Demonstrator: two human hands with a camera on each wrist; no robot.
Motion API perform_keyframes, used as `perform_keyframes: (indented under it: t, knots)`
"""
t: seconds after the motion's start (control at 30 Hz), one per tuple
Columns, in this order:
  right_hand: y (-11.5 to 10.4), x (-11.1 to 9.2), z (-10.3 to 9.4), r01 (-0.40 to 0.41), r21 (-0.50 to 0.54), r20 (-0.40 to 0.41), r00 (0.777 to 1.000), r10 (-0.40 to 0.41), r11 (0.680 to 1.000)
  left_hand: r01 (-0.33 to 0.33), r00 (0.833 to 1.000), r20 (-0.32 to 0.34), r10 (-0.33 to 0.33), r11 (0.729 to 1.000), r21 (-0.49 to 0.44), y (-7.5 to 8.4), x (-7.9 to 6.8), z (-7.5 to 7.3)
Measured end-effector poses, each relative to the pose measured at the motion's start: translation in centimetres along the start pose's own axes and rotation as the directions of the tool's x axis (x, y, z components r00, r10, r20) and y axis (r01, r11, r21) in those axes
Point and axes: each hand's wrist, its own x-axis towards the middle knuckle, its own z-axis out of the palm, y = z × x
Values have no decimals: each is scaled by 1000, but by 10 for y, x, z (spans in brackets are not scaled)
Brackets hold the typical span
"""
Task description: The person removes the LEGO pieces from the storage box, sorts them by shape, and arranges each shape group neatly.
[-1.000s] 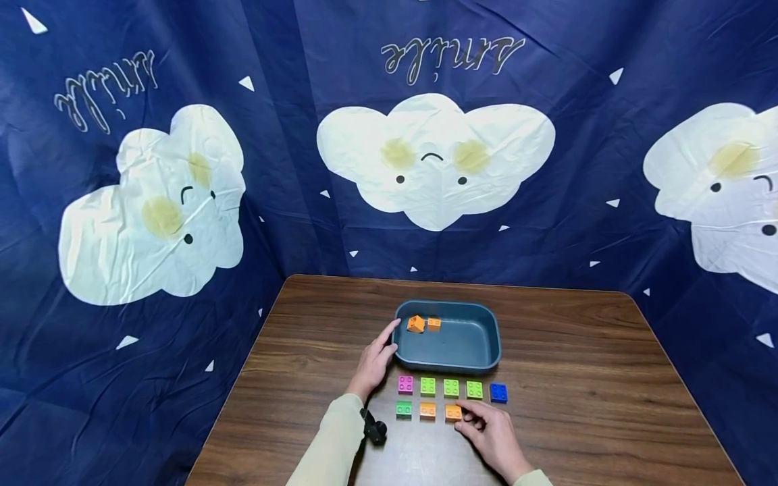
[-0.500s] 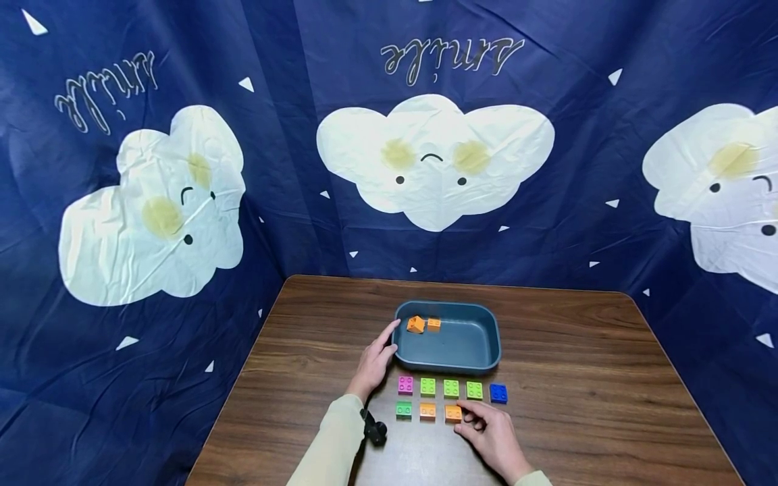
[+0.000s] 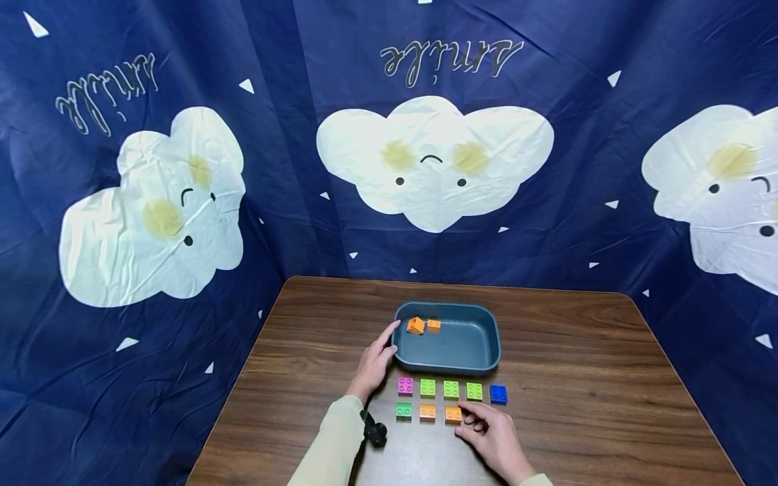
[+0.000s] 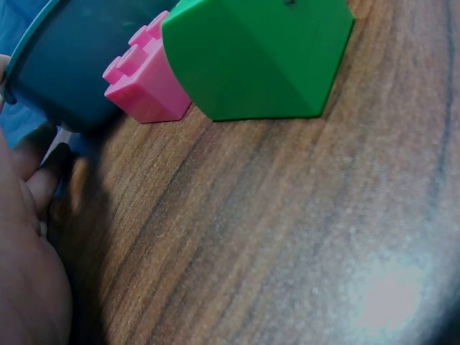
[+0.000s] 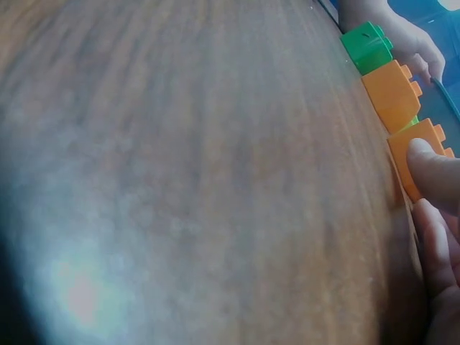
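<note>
My right hand pinches the right one of two orange toy bricks in the near row, thumb on its near side. The right wrist view shows that thumb against the orange face. At the tray's left end, my left hand holds the rim of the dark teal tray. Inside the tray lie an orange piece with a sloped top and a small orange brick. A green brick and another orange brick continue the near row.
Between the tray and the near row runs a line of bricks: a pink brick, several lime ones, and a blue brick at the right end. A black wrist device sits by my left sleeve. Behind the wooden table hangs a dark blue curtain.
</note>
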Motion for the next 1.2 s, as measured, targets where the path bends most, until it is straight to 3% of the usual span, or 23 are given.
perform_keyframes:
  t: [0.2,0.6,0.97,1.2]
  knots:
    - [-1,-1,-4,-53,21,26,998,52,998,-14,1000,-4,14,1000,9,0,1,0]
    - [-7,-4,-11,-79,29,29,996,78,996,-5,1000,8,5,1000,11,-2,0,-1]
    - [-26,8,-24,64,27,-66,996,-62,998,-7,1000,8,7,999,37,-2,1,-1]
    - [-37,34,-41,239,-59,-136,960,-245,969,0,1000,6,0,1000,15,-3,0,0]
